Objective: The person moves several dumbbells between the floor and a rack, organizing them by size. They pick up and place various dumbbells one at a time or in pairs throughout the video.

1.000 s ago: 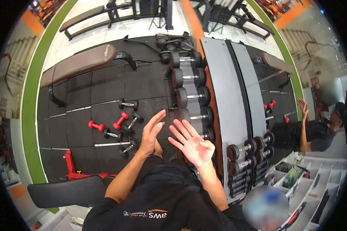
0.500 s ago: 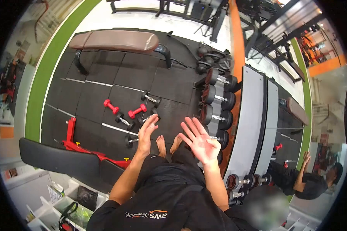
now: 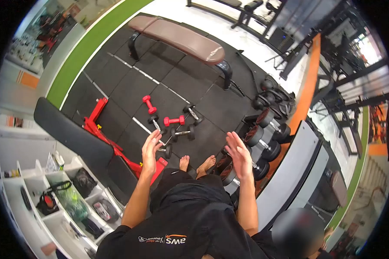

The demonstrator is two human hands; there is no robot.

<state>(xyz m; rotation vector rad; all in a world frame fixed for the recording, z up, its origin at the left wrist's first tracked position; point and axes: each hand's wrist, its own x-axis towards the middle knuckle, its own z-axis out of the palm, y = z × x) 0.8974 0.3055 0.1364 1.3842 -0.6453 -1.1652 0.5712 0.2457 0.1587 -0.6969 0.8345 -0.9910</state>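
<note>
My left hand (image 3: 150,152) is raised in front of me, open, with its fingers stretched upward and nothing held. Level with it on the other side, my right hand (image 3: 240,156) is also open and holds nothing. Beyond my left hand, two red dumbbells (image 3: 174,121) lie on the black mat floor (image 3: 203,114) among several black dumbbells with metal handles (image 3: 183,133). One of these, a black dumbbell (image 3: 167,150), is partly hidden behind that hand. Nearest my right hand in view is a rack of larger black dumbbells (image 3: 261,142), which the hand partly covers.
A brown padded bench (image 3: 181,36) stands across the far mat. To the left is a black bench pad (image 3: 71,129) on a red frame (image 3: 101,134). White cubbies (image 3: 52,211) with bags fill the lower left. A mirror (image 3: 285,177) borders the right side.
My view has swung left, so benches and dumbbells sit further right and more cubbies show. My right hand has turned from facing its palm toward me to a more sideways angle.
</note>
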